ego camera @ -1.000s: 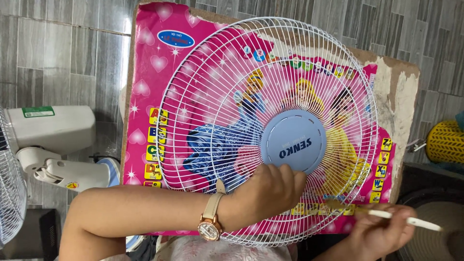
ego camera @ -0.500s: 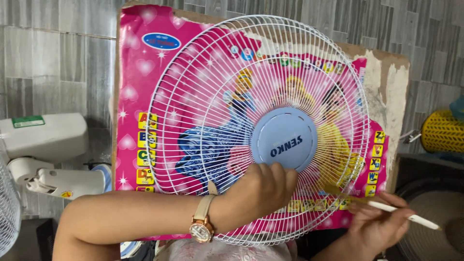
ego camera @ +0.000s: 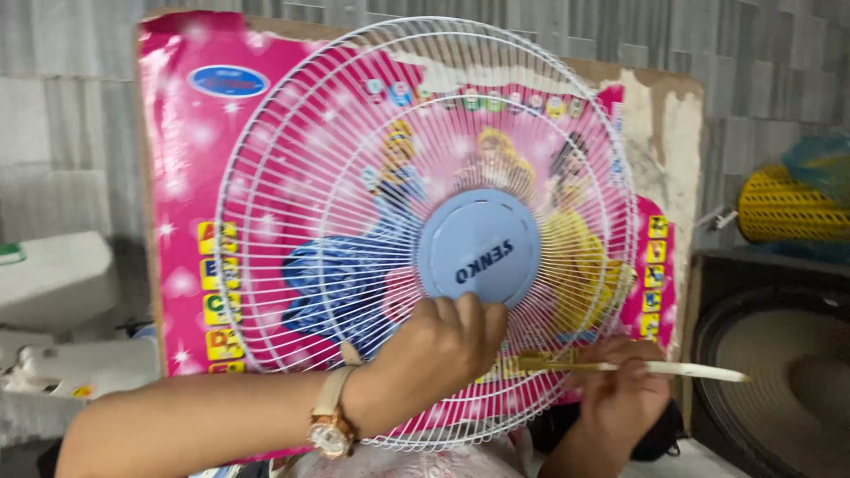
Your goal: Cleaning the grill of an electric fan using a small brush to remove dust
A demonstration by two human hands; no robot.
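Observation:
A white wire fan guard [ego camera: 292,221] with a pale blue round centre cap [ego camera: 478,248] lies on a pink picture board [ego camera: 177,168]. My left hand [ego camera: 434,354], with a watch on its wrist, grips the guard's wires just below the centre cap. My right hand [ego camera: 620,394] holds a thin brush [ego camera: 673,369] with a white handle; its yellowish tip touches the wires at the guard's lower right, close to my left hand.
A white fan body and base [ego camera: 53,301] lies at the left. At the right stand a yellow perforated basket [ego camera: 788,208] and a dark round basin [ego camera: 779,372]. Grey tiles cover the floor behind the board.
The guard has turned a little under my left hand and the view has shifted right. My right hand has moved left and up, bringing the brush tip onto the wires.

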